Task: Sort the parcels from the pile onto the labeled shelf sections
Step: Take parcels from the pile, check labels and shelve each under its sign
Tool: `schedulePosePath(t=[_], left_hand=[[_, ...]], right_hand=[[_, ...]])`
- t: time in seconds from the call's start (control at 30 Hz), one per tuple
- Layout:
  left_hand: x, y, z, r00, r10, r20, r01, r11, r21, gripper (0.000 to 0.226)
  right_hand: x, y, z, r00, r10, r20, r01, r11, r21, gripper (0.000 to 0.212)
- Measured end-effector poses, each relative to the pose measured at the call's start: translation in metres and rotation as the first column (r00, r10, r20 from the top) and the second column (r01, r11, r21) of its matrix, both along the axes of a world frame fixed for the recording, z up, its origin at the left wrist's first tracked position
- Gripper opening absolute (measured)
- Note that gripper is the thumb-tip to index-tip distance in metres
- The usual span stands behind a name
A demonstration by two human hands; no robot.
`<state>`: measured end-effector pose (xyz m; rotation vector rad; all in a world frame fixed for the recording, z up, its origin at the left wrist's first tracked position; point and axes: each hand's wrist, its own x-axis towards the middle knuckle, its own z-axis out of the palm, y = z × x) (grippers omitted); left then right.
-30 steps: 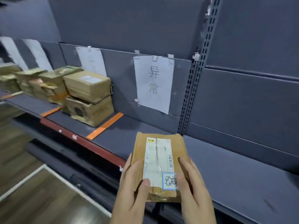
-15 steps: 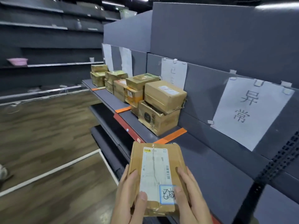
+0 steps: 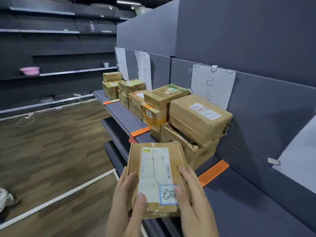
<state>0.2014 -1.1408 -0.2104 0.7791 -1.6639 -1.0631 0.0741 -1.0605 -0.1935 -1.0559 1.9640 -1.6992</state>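
While I am gripping the flat brown parcel [image 3: 156, 178] between my two hands, I am judging it to be light and fairly thin, since thumbs and fingertips alone are carrying it. My left hand [image 3: 126, 199] is clasping its left edge, thumb lying on top near the lower corner and fingers curled underneath. My right hand [image 3: 193, 199] is clasping the right edge the same way, its thumb resting on the blue-bordered sticker [image 3: 168, 194] with handwriting on it.

The wrapping is looking like creased kraft cardboard bound with glossy clear tape, so I am expecting it to be a little slick where the tape runs and to give slightly if squeezed. I cannot tell what is inside. The long edges seem the safest places to hold, leaving the white shipping label [image 3: 153, 173] readable in the middle.

The parcel is hovering in the air, over the front lip of the dark grey metal shelf [image 3: 239, 202], whose surface is looking smooth and matte. An orange strip [image 3: 212, 172] is lying on the shelf just beyond my right hand. Past it, ahead of both hands, dented cardboard boxes [image 3: 196, 120] are standing stacked under a clipped white paper sign [image 3: 212, 84].
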Motion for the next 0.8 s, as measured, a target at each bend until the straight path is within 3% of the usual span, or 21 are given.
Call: schedulePosePath(t=[0.1, 0.27, 0.43, 0.7, 0.8], left_hand=[[-0.015, -0.036, 0.005, 1.000, -0.022, -0.018, 0.023, 0.998, 0.058, 0.056], [-0.043, -0.113, 0.009, 0.997, -0.083, 0.001, 0.083, 0.996, 0.020, 0.053], [-0.073, -0.205, 0.008, 0.969, -0.246, -0.038, 0.247, 0.968, 0.052, 0.051], [-0.129, -0.375, 0.052, 0.779, -0.626, 0.027, 0.627, 0.779, -0.013, 0.042], [-0.156, -0.419, 0.074, 0.703, -0.708, 0.067, 0.710, 0.703, -0.025, 0.040]], right_hand=[[-0.013, -0.037, 0.002, 1.000, -0.006, 0.006, 0.006, 1.000, 0.021, 0.037], [-0.033, -0.103, 0.003, 0.997, -0.080, 0.014, 0.080, 0.996, 0.028, 0.036], [-0.046, -0.178, 0.001, 0.975, -0.223, -0.026, 0.223, 0.974, 0.035, 0.037], [-0.061, -0.311, 0.036, 0.841, -0.536, -0.073, 0.536, 0.844, -0.019, 0.025], [-0.081, -0.348, 0.054, 0.797, -0.594, -0.111, 0.595, 0.803, -0.027, 0.031]])
